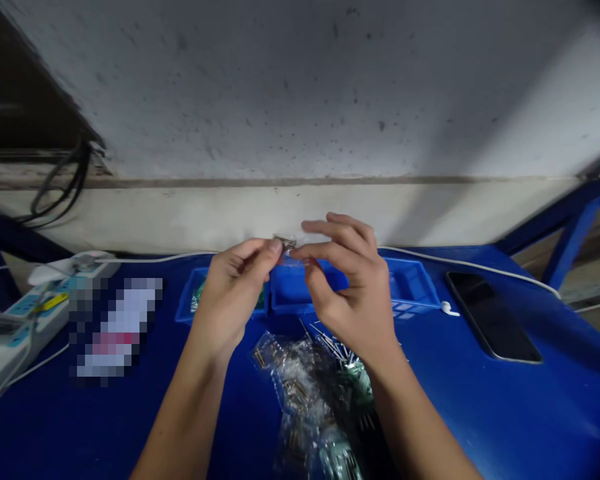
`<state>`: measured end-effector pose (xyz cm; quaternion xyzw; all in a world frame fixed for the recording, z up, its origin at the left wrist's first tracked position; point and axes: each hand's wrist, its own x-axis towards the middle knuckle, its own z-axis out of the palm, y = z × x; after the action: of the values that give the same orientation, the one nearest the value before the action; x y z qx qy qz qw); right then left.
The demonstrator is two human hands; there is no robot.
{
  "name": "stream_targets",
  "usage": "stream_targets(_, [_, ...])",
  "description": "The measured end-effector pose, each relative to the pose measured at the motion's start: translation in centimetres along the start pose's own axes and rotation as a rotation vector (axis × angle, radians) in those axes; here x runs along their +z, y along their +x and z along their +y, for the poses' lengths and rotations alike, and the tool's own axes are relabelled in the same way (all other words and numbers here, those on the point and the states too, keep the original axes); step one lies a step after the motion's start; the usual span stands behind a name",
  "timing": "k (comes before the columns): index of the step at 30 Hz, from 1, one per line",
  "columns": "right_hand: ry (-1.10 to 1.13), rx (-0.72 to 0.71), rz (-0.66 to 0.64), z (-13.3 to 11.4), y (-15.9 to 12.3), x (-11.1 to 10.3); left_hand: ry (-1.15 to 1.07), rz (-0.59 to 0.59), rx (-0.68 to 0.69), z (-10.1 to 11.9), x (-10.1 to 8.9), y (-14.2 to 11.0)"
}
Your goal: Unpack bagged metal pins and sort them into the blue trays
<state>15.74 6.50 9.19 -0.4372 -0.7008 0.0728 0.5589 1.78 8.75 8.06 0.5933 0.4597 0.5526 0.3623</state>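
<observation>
A pale, dark-speckled wall fills the upper half of the view. Below it spreads a glossy blue tabletop. On this, near the wall, stands a middle blue plastic bin, the landmark here. Close on its left is a blue plastic bin with green contents; on its right, a blue plastic bin with slotted sides. Well left of the landmark lies a white power strip with pale blue sockets.

Two bare hands are raised over the landmark. The left hand pinches a small clear plastic packet with metal pieces between thumb and finger, above the landmark's far edge. The right hand has its outer fingers spread; its thumb and forefinger are at the packet, but whether they grip it cannot be told.

In front of the landmark is a heap of clear plastic packets, with loose silver metal rods beside it. Well right lies a black smartphone, and nearer, a white earbud.
</observation>
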Motion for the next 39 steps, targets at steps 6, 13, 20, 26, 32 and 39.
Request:
stream_targets(6, [0.154,0.268,0.006,-0.6,0.3,-0.3,0.171,0.229,0.388,1.3,0.8,-1.0])
stream_targets(13, [0.263,0.285,0.189,-1.4,0.2,-0.6,0.308,0.080,0.626,2.4,0.7,-1.6])
stream_targets(20, [-0.139,0.043,0.229,-1.9,0.4,-3.9,0.233,0.080,0.618,5.1,0.1,-3.1])
stream_targets(26, [-0.348,0.150,-0.216,-1.2,0.7,-6.4,0.489,-0.172,0.581,6.3,0.2,-4.1])
stream_targets(32, [-0.274,0.203,-0.035,-3.4,0.3,-7.4,1.123,-0.915,0.185,4.3,4.4,-6.9])
stream_targets(39, [-0.123,0.119,-0.156,-4.1,0.2,-6.8,1.209,-1.200,0.029,1.2,8.2,-7.8])
